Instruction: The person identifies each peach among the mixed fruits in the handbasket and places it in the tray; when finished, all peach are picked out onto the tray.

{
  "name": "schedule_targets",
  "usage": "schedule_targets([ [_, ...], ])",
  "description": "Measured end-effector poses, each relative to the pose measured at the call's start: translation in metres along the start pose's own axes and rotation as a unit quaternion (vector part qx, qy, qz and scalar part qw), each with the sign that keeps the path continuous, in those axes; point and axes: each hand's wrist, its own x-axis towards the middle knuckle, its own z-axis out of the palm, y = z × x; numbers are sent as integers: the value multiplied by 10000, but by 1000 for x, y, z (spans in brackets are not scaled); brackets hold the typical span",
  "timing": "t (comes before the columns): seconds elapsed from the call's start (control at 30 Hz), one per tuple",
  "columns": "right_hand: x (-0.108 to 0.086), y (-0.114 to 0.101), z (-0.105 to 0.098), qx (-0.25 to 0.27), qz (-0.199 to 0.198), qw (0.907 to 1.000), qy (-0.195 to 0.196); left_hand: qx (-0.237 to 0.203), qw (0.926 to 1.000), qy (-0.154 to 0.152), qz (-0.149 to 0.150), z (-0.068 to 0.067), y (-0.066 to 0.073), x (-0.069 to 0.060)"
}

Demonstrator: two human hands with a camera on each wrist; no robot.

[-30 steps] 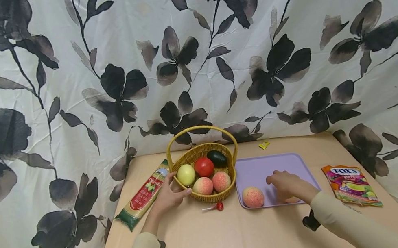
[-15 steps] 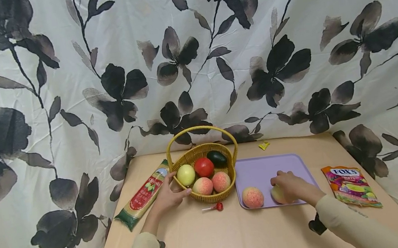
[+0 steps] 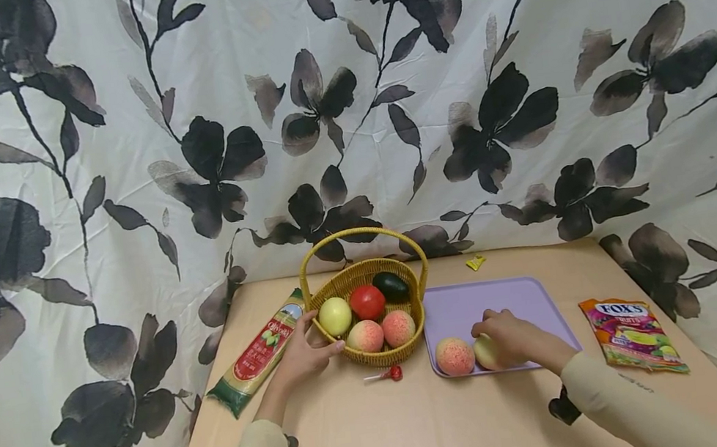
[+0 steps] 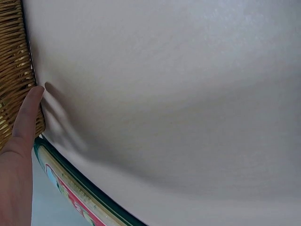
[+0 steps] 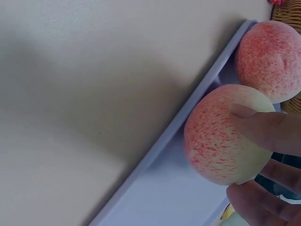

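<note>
My right hand (image 3: 511, 340) pinches a pale-and-pink peach (image 5: 211, 136) between thumb and fingertips, parted to the fruit's width. The fruit is within the near edge of the lilac tray (image 3: 473, 300). Past it, left of these fingers, sits a second peach (image 3: 455, 356); whether the two touch, I cannot tell. My left hand (image 3: 306, 358) has thumb and fingers spread wide, one finger straight against the wicker basket (image 3: 383, 358). Left of those fingers lies a green-ended packet (image 3: 263, 351).
</note>
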Motion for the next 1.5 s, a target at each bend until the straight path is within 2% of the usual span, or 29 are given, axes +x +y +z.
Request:
schedule_targets([
  [0.17,4,-7,-8,-38,416,9984,-380,8,10000,26,11,0,0,0],
  [0.3,16,-16,-19,-170,585,9963,-606,81,10000,17,23,-1,0,0],
  [0.5,48,-39,-42,-116,261,9978,-603,145,9999,-6,32,-1,0,-1],
  [0.63,78,-67,-56,72,-117,9971,-750,228,9997,15,34,-2,-2,-2],
  [0.77,108,-91,-61,55,-377,9947,-950,270,9996,71,27,-1,-1,-2],
  [0.9,134,-105,-59,71,-273,9902,-1367,239,9997,92,4,-1,1,-2],
  [1.0,149,-111,-55,171,17,9840,-1776,177,9998,107,5,-1,3,-2],
  [1.13,161,-113,-46,356,539,9752,-2117,52,9999,122,30,1,3,-2],
  [1.3,171,-112,-33,371,910,9691,-2261,-104,9999,116,40,2,2,-3],
  [1.5,175,-113,-22,76,815,9712,-2237,-106,9998,174,31,0,0,-3],
])
